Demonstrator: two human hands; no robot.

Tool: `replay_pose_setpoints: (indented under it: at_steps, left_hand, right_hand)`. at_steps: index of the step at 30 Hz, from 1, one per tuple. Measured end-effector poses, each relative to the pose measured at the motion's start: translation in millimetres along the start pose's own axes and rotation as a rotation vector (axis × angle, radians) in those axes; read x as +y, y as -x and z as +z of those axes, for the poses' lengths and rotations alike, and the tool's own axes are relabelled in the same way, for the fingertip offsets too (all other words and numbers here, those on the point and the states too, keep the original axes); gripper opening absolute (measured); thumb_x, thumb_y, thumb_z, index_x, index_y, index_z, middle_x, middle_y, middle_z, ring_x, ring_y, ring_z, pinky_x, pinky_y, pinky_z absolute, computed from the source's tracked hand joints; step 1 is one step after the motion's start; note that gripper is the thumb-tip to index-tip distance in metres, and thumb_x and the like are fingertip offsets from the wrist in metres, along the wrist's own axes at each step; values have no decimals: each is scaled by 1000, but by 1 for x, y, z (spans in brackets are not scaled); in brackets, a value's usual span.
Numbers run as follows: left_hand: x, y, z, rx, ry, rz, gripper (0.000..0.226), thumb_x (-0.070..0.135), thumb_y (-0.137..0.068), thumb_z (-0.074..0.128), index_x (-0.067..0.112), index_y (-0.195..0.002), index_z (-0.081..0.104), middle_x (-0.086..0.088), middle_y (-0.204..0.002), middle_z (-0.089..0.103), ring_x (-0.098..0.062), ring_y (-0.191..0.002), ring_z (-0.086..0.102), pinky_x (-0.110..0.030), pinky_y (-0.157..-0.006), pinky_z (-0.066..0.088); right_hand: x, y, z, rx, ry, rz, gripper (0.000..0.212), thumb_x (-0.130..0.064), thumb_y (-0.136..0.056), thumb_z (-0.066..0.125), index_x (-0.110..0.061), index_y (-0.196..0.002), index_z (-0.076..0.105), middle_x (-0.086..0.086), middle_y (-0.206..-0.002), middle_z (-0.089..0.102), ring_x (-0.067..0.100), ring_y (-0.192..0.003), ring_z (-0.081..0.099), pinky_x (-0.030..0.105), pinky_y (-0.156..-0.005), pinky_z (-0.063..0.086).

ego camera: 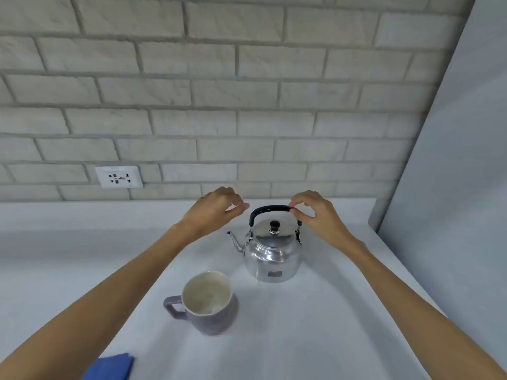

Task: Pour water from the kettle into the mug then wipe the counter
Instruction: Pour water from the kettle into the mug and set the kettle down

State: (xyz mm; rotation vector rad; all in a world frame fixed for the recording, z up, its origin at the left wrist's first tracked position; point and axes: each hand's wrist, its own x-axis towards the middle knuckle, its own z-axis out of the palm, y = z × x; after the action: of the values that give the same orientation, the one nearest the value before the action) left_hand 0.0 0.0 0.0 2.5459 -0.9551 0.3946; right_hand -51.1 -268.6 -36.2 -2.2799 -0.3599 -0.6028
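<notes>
A shiny steel kettle (271, 253) with a black arched handle and a black lid knob stands upright on the white counter (315, 325), spout pointing left. My right hand (315, 212) pinches the right end of the handle between thumb and fingers. My left hand (216, 209) hovers just left of the handle, fingers curled and apart, holding nothing. A grey mug (208, 303) with a pale inside sits in front of the kettle, its handle to the left. A folded blue cloth (112, 367) lies at the bottom left.
A pale brick wall runs behind the counter, with a white power socket (119, 176) low on the left. A plain grey panel (452, 187) closes off the right side. The counter's right edge runs diagonally past my right forearm.
</notes>
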Motion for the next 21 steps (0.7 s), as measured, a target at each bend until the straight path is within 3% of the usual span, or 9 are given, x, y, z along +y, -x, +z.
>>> replay_pose_setpoints:
  at_steps: [7, 11, 14, 18, 21]
  left_hand:
    - [-1, -6, 45, -86, 143, -67, 45, 46, -94, 46, 20, -131, 47, 1, -131, 49, -18, -120, 48, -36, -97, 43]
    - [3, -14, 66, -116, 288, -101, 57, 47, -94, 46, 21, -143, 32, 2, -146, 35, -18, -133, 36, -31, -106, 32]
    - [7, -20, 77, -140, 408, -152, 63, 45, -94, 47, 20, -146, 25, -2, -150, 34, -20, -137, 34, -31, -109, 29]
    - [11, -26, 90, -130, 575, -257, 61, 40, -94, 50, 18, -146, 27, -9, -146, 41, -24, -132, 40, -31, -108, 30]
    - [14, -26, 97, -57, 651, -277, 44, 32, -97, 48, 14, -136, 42, -13, -122, 60, -22, -104, 56, -29, -89, 40]
  right_hand:
    - [21, 3, 12, -86, -105, 159, 38, -28, -88, 70, -34, -124, 59, -15, -134, 51, 2, -123, 44, 21, -106, 31]
    - [27, 0, 20, -118, -249, 258, 53, -39, -82, 73, -43, -130, 51, -21, -132, 52, -3, -120, 48, 16, -101, 36]
    - [32, -4, 28, -118, -336, 311, 58, -36, -80, 76, -42, -132, 49, -18, -130, 55, -5, -114, 55, 11, -93, 43]
    - [39, -8, 37, -84, -386, 339, 50, -30, -82, 74, -38, -127, 53, -7, -111, 69, -5, -98, 64, 10, -83, 48]
    - [41, -10, 40, -33, -425, 339, 30, -26, -85, 72, -29, -114, 63, -9, -97, 72, -3, -86, 67, 14, -78, 50]
